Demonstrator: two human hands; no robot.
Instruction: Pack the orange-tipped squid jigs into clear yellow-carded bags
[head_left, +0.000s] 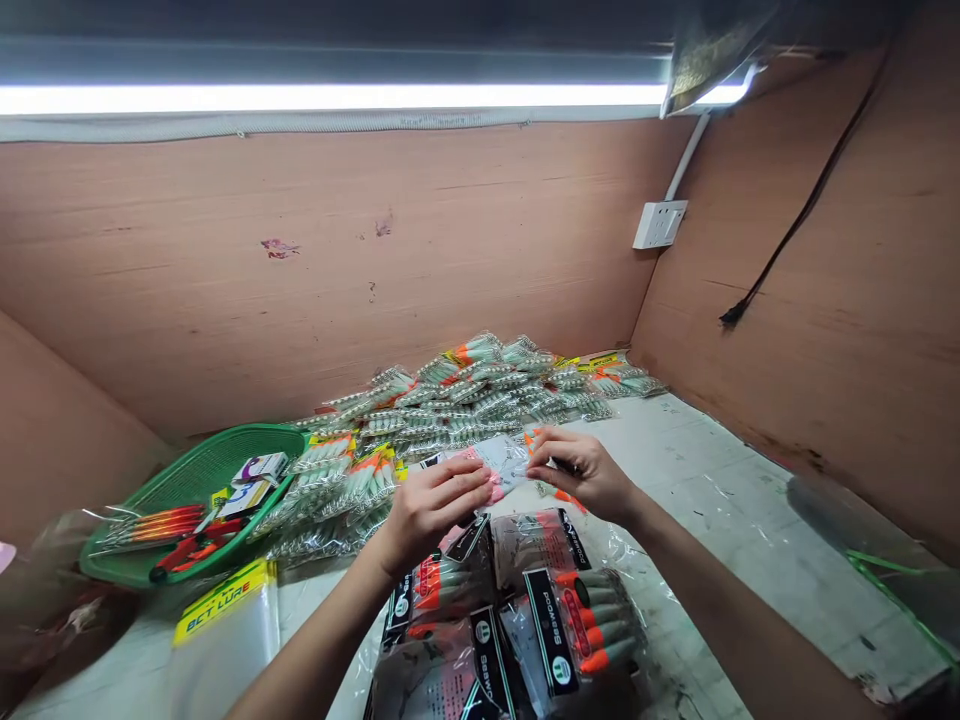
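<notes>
A clear packet of fishing lures [504, 462] with pink print and orange bits showing at its right end is between my hands, above the heap of packs. My left hand [439, 500] lies closed over its left end, fingers together and thumb hidden. At the other end, the fingertips and thumb of my right hand [581, 475] pinch the packet's edge. Just below my hands are several black-labelled lure packets [551, 630] with grey and orange lures inside. A small orange piece [566, 498] lies under my right hand.
Many packed lures [465, 400] are heaped against the back wall. The green basket [202, 445] at left holds red-handled pliers [199, 545], small boxes and orange-red lures. Yellow-headed BCT LURE bags [225, 620] lie before it. A power socket [660, 224] and hanging cable [810, 190] are at right.
</notes>
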